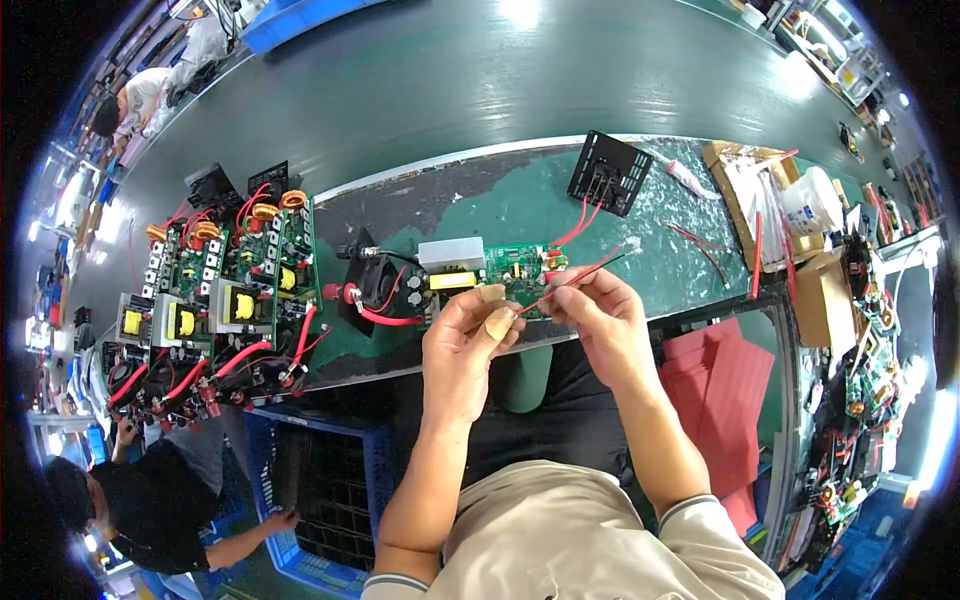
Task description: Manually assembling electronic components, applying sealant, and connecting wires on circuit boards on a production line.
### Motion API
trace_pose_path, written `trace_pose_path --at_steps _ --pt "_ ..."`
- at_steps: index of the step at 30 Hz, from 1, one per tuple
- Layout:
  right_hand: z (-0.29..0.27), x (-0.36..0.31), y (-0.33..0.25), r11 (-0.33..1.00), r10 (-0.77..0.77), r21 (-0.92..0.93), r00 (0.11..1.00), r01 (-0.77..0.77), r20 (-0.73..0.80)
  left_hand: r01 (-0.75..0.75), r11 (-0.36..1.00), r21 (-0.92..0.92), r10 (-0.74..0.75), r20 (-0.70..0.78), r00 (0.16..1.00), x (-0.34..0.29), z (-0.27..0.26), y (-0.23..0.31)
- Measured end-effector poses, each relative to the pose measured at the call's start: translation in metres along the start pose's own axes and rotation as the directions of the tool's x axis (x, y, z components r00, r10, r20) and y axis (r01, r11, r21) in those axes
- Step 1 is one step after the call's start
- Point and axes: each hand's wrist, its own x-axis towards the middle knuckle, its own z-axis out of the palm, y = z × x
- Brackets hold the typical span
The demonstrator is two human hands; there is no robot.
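Observation:
Thin red and black wires (602, 265) stretch between my two hands, their far ends near the upper right. My left hand (468, 345) pinches the near end between thumb and finger, both wearing tan finger covers. My right hand (605, 325) is closed on the wires further along. Just beyond my fingers lies a green circuit board (512, 262), partly hidden by them, with a silver heat sink (450, 254) and a yellow transformer (452, 281). Red leads run from it to a black vented panel (610, 172). A black fan (378, 280) stands at its left end.
Several assembled boards (215, 300) stand in a row at the left. To the right are a cardboard box (735, 215), a white cup (811, 203) and a glue bottle (690, 180). Red sheets (715, 400) lie below the bench. Another person (150, 500) is at the lower left beside a blue crate (265, 470).

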Motion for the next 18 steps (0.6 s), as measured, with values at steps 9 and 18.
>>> trace_pose_path --at_steps 9,18 --pt "0.013 0.003 0.001 0.976 0.033 -0.215 0.999 -0.032 -0.001 -0.076 0.990 0.118 0.083 -0.050 0.995 0.004 -0.004 0.005" --pt "0.017 0.054 0.002 0.401 -0.304 -0.814 0.900 0.420 0.314 -0.318 -0.339 0.886 0.099 0.369 0.924 0.001 0.007 0.054"
